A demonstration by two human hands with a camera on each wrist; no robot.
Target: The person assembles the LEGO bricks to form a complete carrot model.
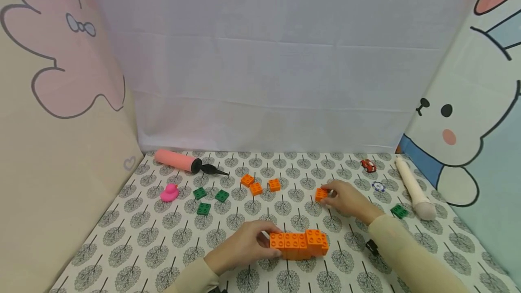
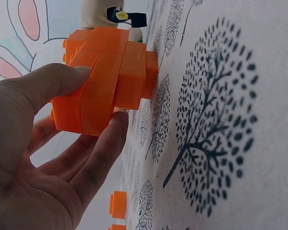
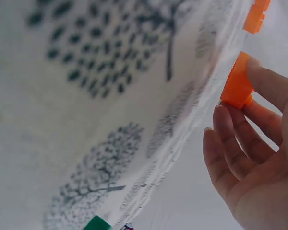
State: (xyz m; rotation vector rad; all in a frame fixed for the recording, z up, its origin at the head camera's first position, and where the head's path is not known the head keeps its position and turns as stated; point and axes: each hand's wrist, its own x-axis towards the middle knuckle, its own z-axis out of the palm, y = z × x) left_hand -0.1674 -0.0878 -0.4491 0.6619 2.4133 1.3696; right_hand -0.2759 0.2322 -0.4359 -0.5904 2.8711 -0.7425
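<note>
My left hand [image 1: 244, 244] grips the left end of a built row of orange toy bricks [image 1: 291, 248] near the front of the table. One brick sits higher at the row's right end. In the left wrist view, the thumb presses the side of the joined bricks [image 2: 100, 91] while the fingers reach under them. Farther back and to the right, my right hand [image 1: 346, 197] pinches a single orange brick [image 1: 320, 195] between thumb and fingers. The right wrist view shows that brick [image 3: 236, 82] tilted, close to the cloth.
Loose orange bricks [image 1: 274, 185] lie at the back middle, green bricks [image 1: 204, 209] left of them. A pink duck [image 1: 169, 192] and pink pump [image 1: 177, 160] are at left. At right are a green brick [image 1: 399, 211], white-handled stick [image 1: 412, 184], red car [image 1: 368, 165] and chip [image 1: 378, 186].
</note>
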